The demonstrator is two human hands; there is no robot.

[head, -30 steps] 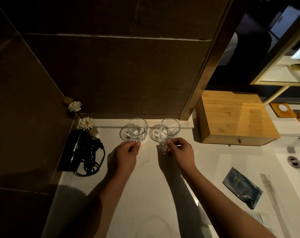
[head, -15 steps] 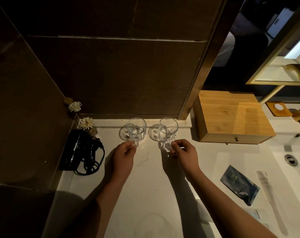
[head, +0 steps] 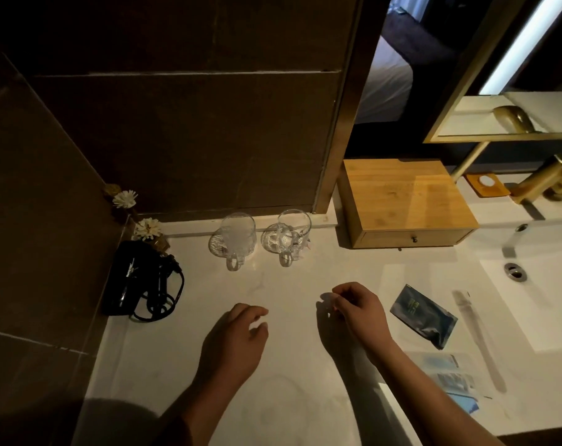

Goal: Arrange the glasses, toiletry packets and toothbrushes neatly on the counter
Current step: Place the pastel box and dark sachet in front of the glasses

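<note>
A: What's nearest?

B: Both hands, empty, over the white counter (head: 292, 375). The left hand (head: 233, 341) at six o'clock, fingers loosely curled; the right hand (head: 358, 309) at five, fingertips lightly pinched on nothing.

A: And the task things?

B: A dark toiletry packet (head: 423, 315) and a clear-wrapped toothbrush (head: 479, 339) at four o'clock. Farther, at twelve, two clear handled glasses, left glass (head: 237, 238) and right glass (head: 293, 231), upright on coasters by the wall.

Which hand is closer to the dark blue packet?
The right hand. It hovers just left of the dark blue packet, a small gap apart. The left hand is farther left, beyond the right hand, over bare counter.
</note>
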